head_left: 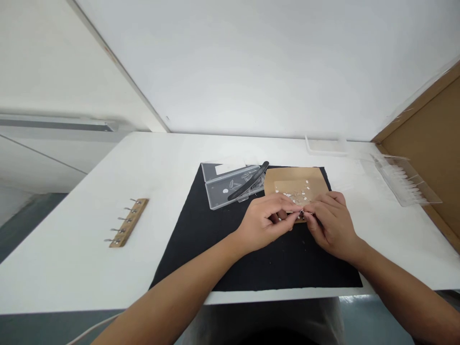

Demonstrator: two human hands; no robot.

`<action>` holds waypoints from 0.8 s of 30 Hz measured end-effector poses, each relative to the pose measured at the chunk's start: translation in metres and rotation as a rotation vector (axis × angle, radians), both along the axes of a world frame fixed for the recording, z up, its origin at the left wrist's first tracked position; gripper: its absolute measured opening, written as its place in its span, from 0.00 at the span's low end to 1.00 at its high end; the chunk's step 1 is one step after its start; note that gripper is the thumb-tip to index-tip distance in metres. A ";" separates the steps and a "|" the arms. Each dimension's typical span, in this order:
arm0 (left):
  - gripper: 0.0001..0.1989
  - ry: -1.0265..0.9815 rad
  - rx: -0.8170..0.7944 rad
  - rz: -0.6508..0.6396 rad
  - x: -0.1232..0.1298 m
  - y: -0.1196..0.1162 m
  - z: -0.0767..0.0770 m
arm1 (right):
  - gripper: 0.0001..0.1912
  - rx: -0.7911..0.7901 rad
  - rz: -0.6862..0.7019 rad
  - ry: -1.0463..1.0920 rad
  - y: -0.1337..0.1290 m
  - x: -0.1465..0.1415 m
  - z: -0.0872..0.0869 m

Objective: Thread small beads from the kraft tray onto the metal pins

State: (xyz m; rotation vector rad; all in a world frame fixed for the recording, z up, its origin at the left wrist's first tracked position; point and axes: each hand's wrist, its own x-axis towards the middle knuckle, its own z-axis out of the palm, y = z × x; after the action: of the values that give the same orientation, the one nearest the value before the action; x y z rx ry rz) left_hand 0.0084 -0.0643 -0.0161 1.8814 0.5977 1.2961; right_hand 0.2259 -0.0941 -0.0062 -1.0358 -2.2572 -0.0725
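Observation:
My left hand [271, 218] and my right hand [332, 225] meet over the front of a brown sheet or tray [292, 173]. Both are closed, thumb and forefinger pinched at a tiny dark, shiny piece [301, 213] between the fingertips. Its kind is too small to make out, and the fingers partly cover it. Small white and glittering bits [296, 196] lie scattered on the brown surface just beyond my hands. Left of it, a black curved nail file [248, 182] rests across an open transparent plastic case [219, 191] holding transparent nail tips [235, 184].
A black cloth [201, 249] lies under these things on the white table [89, 278]. To the left stands a wooden strip [129, 224] with several metal clips. A transparent tray [327, 146] sits at the back, and a rack of nail tips [404, 179] is near the brown board [427, 129].

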 end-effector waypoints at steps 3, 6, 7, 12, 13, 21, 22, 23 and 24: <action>0.07 0.005 -0.065 0.000 0.003 0.000 0.000 | 0.05 0.056 -0.047 -0.016 0.001 -0.002 0.001; 0.07 0.027 -0.089 0.042 0.006 0.000 0.000 | 0.05 0.088 -0.079 -0.029 0.001 -0.004 0.002; 0.07 0.032 -0.088 0.061 0.007 0.000 0.000 | 0.04 0.095 -0.087 -0.033 0.002 -0.004 0.002; 0.07 0.041 -0.093 0.121 0.009 -0.002 0.001 | 0.05 0.115 -0.104 -0.057 0.002 -0.007 0.001; 0.08 0.035 -0.097 0.123 0.009 -0.002 0.001 | 0.05 0.110 -0.106 -0.059 0.002 -0.008 0.001; 0.07 0.006 -0.161 0.136 0.008 -0.002 0.003 | 0.06 -0.021 -0.107 0.001 0.000 -0.008 -0.004; 0.07 0.001 -0.159 0.131 0.008 -0.002 0.003 | 0.06 -0.037 -0.102 0.012 0.000 -0.007 -0.005; 0.07 -0.005 -0.157 0.127 0.008 -0.002 0.004 | 0.06 -0.050 -0.097 0.022 -0.001 -0.007 -0.005; 0.07 -0.011 -0.155 0.127 0.008 -0.002 0.004 | 0.06 -0.061 -0.093 0.028 -0.001 -0.007 -0.004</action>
State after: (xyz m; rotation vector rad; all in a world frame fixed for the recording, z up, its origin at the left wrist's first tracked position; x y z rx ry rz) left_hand 0.0161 -0.0660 -0.0118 1.7323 0.7997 1.3008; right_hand 0.2188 -0.0951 -0.0106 -1.1675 -2.1971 -0.0282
